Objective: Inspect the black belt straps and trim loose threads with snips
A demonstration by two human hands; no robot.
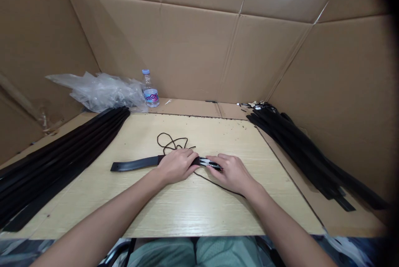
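Observation:
My left hand (177, 165) is closed over a flat black strip (134, 164) and presses it to the table. Dark wrapping shows on the strip at both sides of my fingers. Loops of thin dark cord (165, 147) lie just beyond that hand, and another length of cord (212, 181) runs from under it toward my right wrist. My right hand (232, 170) grips small thread snips (205, 161). Their pale blades point left and reach the wrapped part by my left fingertips. My fingers partly hide the handles, and I cannot tell whether the blades touch the cord.
A bundle of long black strips (68, 146) lies along the left side, and a second bundle (299, 154) on the right. Crumpled clear plastic (106, 90) and a water bottle (151, 92) stand at the back left. Cardboard walls (187, 50) surround the wooden tabletop (174, 213).

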